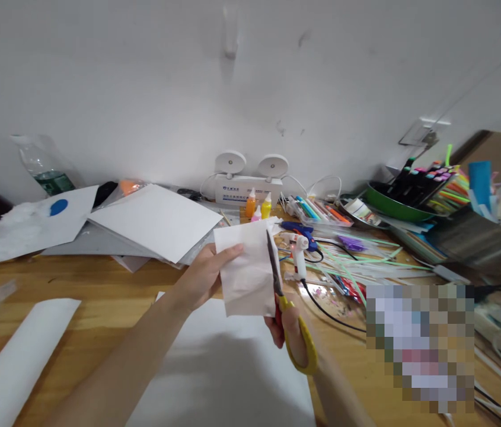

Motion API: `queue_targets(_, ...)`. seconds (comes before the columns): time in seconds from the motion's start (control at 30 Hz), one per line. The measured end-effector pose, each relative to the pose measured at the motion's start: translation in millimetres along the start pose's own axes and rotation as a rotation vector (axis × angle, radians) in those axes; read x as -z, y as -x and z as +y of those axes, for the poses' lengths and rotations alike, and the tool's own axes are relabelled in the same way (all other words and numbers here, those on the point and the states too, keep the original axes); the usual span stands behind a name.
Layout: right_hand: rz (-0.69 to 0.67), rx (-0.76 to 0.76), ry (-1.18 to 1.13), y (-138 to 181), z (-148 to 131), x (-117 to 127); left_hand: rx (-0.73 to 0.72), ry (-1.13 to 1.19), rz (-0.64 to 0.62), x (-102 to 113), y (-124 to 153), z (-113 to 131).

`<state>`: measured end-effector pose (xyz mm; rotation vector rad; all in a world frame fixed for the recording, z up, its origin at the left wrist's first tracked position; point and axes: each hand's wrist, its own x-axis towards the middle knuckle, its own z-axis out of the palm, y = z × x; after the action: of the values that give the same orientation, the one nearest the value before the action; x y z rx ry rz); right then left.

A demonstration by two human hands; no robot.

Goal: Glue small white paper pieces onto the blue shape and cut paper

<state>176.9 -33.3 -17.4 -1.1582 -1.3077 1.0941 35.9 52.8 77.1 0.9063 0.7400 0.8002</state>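
Observation:
My left hand (203, 276) pinches the left edge of a thin white sheet of paper (246, 279), thumb on the near face. My right hand (289, 323) is closed around yellow-handled scissors (306, 350). Their blades point away from me and lie along the sheet's right side, with a narrow strip beyond them. Whether the blades are fully together is hard to make out. Both hands are raised over a large white sheet (227, 379) lying on the wooden table (343, 367).
Behind the hands stand small paint bottles (251, 204) and a white emergency light (239, 188). A white glue gun (297, 255) and its cord lie to the right, near a green bowl of markers (392, 204). White boards (156, 219) and a plastic bottle (48, 169) occupy the back left.

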Motion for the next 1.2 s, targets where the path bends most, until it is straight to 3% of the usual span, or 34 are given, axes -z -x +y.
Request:
queue_targets(0.3,-0.031,-0.040,0.006,3.8,7.3,-3.1,-0.060,0.068,-0.022,0.1,-0.1,-3.7)
queue_targets(0.53,0.011,-0.014,0.066,2.6,-1.3,-4.0,-0.046,0.033,-0.021,0.5,-0.8,-4.7)
queue_targets(0.8,-0.028,0.012,0.091,3.1,-5.6,-1.7,-0.006,0.037,-0.011,1.4,0.0,-4.5)
queue_targets(1.2,0.050,-0.017,0.153,-2.7,-23.0,-7.2,-0.036,0.023,-0.016,0.8,0.0,-4.9)
